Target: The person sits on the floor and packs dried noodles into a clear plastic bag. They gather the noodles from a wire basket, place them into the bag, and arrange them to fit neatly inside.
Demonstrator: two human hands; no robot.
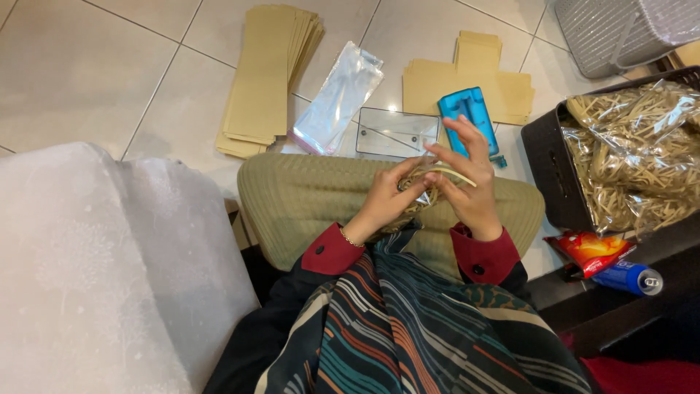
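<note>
My left hand point(385, 198) and my right hand point(467, 182) meet over an olive quilted cushion point(306, 197) on my lap. Between them they hold a small clear plastic bag point(421, 191) stuffed with thin tan sticks. Left fingers curl around the bag from below. The right hand's fingers are spread, with fingertips pinching a pale stick at the bag's mouth. Just beyond the hands, on the tiled floor, lie a clear rectangular plastic plate point(397, 133) and a blue moulded block point(470, 117).
A black crate point(547, 168) at right holds a large clear bag of tan sticks point(634, 157). Stacks of tan card sleeves point(270, 73) and flat tan cards point(430, 87), clear bags point(339, 98), a grey basket point(620, 29), a snack packet point(590, 248), a blue can point(627, 277) and a white sack point(102, 277) surround me.
</note>
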